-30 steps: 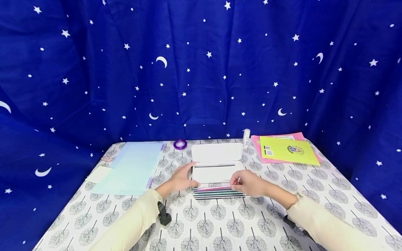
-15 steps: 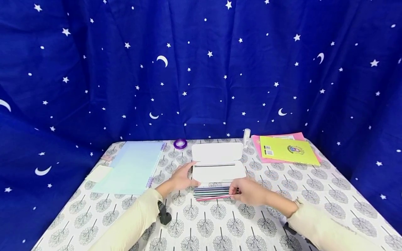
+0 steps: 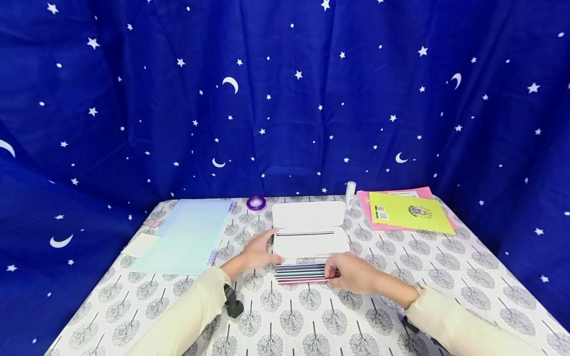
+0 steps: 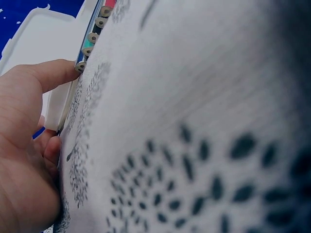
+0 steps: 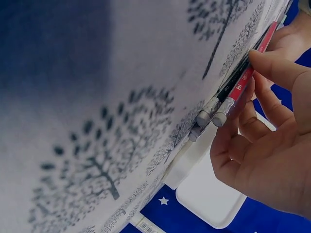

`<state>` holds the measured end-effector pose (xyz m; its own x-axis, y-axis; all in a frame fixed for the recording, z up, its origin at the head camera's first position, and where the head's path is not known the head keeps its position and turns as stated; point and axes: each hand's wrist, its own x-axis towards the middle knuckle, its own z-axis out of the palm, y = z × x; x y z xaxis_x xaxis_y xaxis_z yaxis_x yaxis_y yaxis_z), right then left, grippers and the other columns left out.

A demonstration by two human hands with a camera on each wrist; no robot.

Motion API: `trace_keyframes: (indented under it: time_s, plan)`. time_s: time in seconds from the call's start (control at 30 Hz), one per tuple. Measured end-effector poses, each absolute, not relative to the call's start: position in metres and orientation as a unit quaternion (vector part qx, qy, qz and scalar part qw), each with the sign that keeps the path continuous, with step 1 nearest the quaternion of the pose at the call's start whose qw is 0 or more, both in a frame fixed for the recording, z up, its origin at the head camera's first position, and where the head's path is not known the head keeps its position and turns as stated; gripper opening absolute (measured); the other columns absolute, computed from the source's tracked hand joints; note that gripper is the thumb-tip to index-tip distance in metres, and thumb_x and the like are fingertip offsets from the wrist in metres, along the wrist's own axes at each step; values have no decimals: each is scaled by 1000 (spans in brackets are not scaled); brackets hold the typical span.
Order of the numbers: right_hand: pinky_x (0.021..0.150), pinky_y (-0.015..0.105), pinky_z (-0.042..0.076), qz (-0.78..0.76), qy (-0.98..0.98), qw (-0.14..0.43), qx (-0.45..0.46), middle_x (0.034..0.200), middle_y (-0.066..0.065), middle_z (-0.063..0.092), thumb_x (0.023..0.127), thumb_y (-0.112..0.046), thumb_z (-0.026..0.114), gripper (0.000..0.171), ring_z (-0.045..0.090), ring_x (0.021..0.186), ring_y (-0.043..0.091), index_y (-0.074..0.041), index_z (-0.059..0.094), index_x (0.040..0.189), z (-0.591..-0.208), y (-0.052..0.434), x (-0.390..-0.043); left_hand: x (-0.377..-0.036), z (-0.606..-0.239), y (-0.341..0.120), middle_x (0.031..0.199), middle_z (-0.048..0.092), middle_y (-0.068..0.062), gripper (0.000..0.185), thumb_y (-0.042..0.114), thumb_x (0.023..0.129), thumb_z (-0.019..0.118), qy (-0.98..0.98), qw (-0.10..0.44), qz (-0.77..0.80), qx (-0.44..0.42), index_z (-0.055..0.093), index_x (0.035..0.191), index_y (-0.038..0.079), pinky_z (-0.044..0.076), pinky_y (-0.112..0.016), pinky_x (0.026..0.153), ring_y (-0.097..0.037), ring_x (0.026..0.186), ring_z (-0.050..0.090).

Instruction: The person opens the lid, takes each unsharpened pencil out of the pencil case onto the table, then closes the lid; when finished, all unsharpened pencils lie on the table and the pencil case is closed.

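An open white pencil case (image 3: 311,245) lies mid-table, its lid (image 3: 308,215) laid back. Along its back edge runs a thin dark strip or pencil. My left hand (image 3: 258,249) spans the case's left end, thumb at the front corner and fingers near the hinge. In the left wrist view its thumb touches the blunt ends of pencils (image 4: 88,50). Before the case lies a row of dark and green pencils (image 3: 298,271). My right hand (image 3: 354,273) pinches a red pencil (image 5: 243,83) at the row's front, beside a black pencil (image 5: 228,88). Both have eraser ends.
A glue stick (image 3: 350,194) stands behind right of the case, near yellow (image 3: 409,212) and pink (image 3: 365,210) booklets. Purple tape (image 3: 256,202) lies behind left. A pale blue spiral notebook (image 3: 187,237) and white note pad (image 3: 140,245) lie left. Behind hangs a blue curtain (image 3: 285,99).
My right hand has brought the red pencil from the back of the row toward me to its front, and it now lies in line there. The left hand stays at the case.
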<state>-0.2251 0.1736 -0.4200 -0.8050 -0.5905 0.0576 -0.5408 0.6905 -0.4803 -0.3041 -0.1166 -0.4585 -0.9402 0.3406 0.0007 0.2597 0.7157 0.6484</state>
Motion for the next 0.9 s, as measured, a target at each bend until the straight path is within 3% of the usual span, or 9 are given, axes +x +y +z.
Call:
trace_keyframes:
  time_s: [0.33,0.63,0.73,0.9]
  plan:
    - [65,26,47,-255,917,59,-302,79,-15,58,80,-10,79,17,52,70,3,-19,66,83,-422,174,-228,-304,-458,-117,158,36,-4,97,40,74,83,926,57,335,167,32,155,26,25,-64,113,-32,139,35]
    - [63,22,50,-307,883,56,-349,78,-7,63,81,-2,76,12,53,61,2,-6,67,89,-415,179,-235,-303,-458,-116,158,35,-5,97,41,75,83,925,58,334,173,32,155,26,22,-65,113,-34,140,34]
    - [62,22,50,-299,886,36,-352,78,-8,64,83,-5,76,10,53,61,2,-7,68,89,-411,179,-243,-304,-459,-116,158,35,-4,97,41,74,83,926,58,332,171,32,155,27,22,-65,113,-33,140,34]
    - [73,29,52,-275,903,-4,-329,86,-6,67,84,-11,75,11,60,77,10,-7,69,92,-407,178,-260,-305,-460,-117,158,35,-3,96,42,75,83,928,55,328,169,32,155,28,19,-64,114,-32,140,34]
